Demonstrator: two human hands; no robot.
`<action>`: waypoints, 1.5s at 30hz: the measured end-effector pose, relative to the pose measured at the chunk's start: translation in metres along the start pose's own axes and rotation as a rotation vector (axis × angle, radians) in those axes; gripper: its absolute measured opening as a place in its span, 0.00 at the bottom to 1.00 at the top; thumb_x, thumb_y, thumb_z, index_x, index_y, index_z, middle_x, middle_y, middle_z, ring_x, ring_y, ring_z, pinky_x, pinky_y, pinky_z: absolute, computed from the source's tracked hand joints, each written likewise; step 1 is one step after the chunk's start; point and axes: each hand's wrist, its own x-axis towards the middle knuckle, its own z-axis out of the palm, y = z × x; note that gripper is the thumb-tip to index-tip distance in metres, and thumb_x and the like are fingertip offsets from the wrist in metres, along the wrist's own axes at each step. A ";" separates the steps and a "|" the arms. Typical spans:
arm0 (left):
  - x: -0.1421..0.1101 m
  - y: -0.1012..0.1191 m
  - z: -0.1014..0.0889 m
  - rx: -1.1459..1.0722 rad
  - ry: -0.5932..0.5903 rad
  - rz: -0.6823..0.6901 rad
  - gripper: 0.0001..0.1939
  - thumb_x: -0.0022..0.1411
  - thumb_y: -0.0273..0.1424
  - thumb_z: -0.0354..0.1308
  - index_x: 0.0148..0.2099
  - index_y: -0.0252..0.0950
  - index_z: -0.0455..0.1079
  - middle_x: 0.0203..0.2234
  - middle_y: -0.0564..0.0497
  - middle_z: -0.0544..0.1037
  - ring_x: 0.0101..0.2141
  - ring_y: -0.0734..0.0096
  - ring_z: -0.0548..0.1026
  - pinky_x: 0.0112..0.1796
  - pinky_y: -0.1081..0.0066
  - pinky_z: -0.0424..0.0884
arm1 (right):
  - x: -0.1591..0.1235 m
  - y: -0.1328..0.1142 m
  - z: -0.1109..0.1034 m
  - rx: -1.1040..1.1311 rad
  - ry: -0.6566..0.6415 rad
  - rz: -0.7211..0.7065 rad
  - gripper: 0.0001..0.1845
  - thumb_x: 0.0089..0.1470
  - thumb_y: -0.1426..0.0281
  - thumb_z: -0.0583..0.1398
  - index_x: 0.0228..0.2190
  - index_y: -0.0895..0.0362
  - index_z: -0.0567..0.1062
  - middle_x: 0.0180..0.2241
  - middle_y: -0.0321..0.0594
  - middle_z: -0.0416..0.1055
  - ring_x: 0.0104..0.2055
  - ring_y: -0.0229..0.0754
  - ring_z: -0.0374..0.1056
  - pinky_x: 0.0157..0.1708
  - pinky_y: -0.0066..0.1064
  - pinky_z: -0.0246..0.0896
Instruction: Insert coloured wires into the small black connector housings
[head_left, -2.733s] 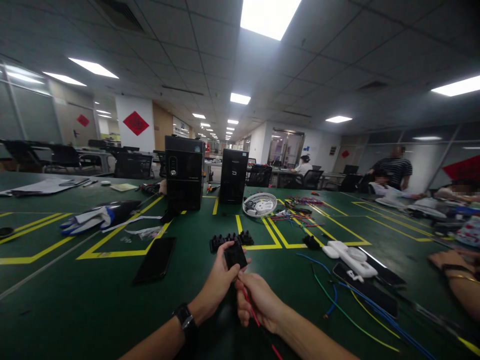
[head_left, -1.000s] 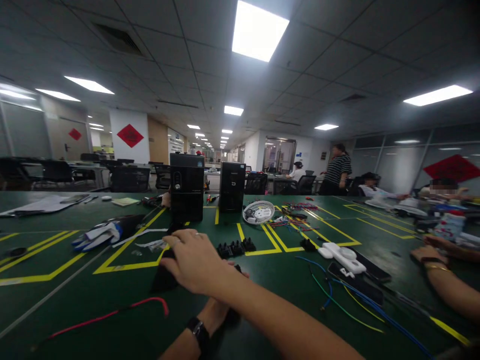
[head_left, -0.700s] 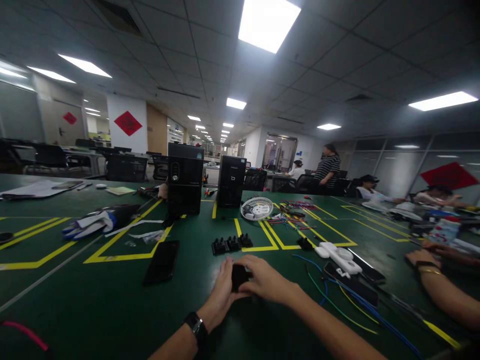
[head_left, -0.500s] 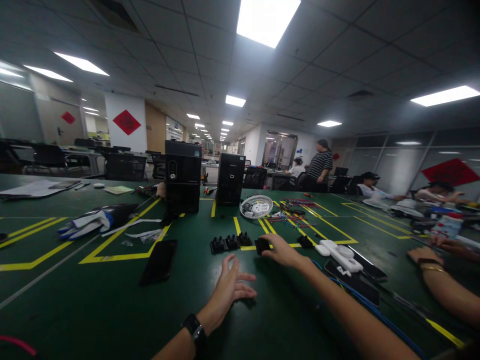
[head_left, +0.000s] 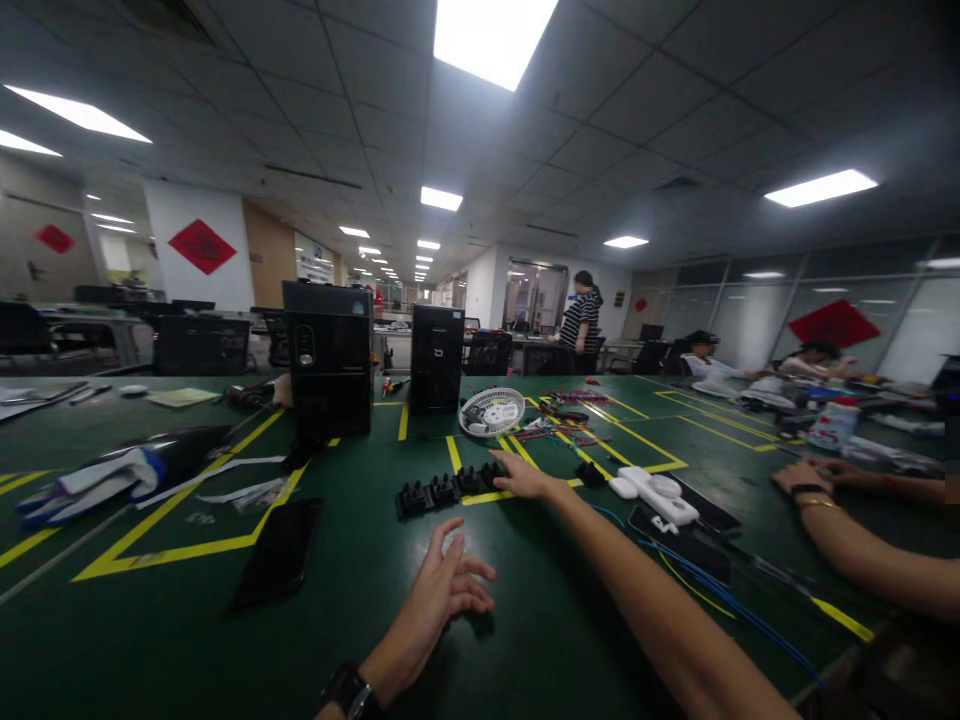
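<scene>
A row of small black plastic parts with upright knobs (head_left: 417,497) lies on the green table, the pieces close together. My right hand (head_left: 523,474) reaches to the right end of this row, its fingers closed on the last black part (head_left: 491,472), which they partly cover. In front of the row, my left hand (head_left: 450,588) hovers with spread, slightly curled fingers and holds nothing. One more black part (head_left: 592,472) sits apart, to the right of my right hand.
Behind the row stand two black boxes (head_left: 330,370) (head_left: 436,360) and a white basket (head_left: 491,412) near loose wires (head_left: 574,425). A phone (head_left: 277,555) and gloves (head_left: 97,485) lie left. A white power strip (head_left: 660,495) and blue cables (head_left: 720,580) lie right, near another person's forearm (head_left: 847,545).
My right hand has brought its black part left, up against the row's end. My left hand stays open, with slightly more curled fingers. The view has turned a little right.
</scene>
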 end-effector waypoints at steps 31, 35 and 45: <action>-0.001 0.007 0.001 -0.177 0.276 0.068 0.13 0.65 0.31 0.48 0.51 0.37 0.62 0.36 0.43 0.77 0.33 0.60 0.80 0.35 0.61 0.76 | -0.188 -0.046 -0.063 -0.180 0.126 0.359 0.12 0.57 0.63 0.57 0.38 0.58 0.74 0.41 0.48 0.71 0.45 0.47 0.66 0.43 0.34 0.60; 0.001 0.006 0.002 -0.238 0.239 0.028 0.11 0.65 0.30 0.48 0.50 0.37 0.62 0.37 0.42 0.77 0.35 0.58 0.79 0.36 0.58 0.76 | -0.205 -0.013 -0.054 -0.223 0.008 0.483 0.12 0.51 0.64 0.62 0.35 0.59 0.75 0.39 0.51 0.73 0.41 0.51 0.70 0.36 0.34 0.61; 0.002 0.005 -0.007 -0.388 0.192 0.048 0.08 0.63 0.29 0.50 0.46 0.37 0.61 0.37 0.41 0.77 0.34 0.60 0.79 0.35 0.60 0.74 | -0.191 -0.034 -0.067 -0.139 0.070 0.327 0.07 0.54 0.71 0.54 0.32 0.57 0.72 0.31 0.44 0.73 0.33 0.43 0.70 0.29 0.29 0.55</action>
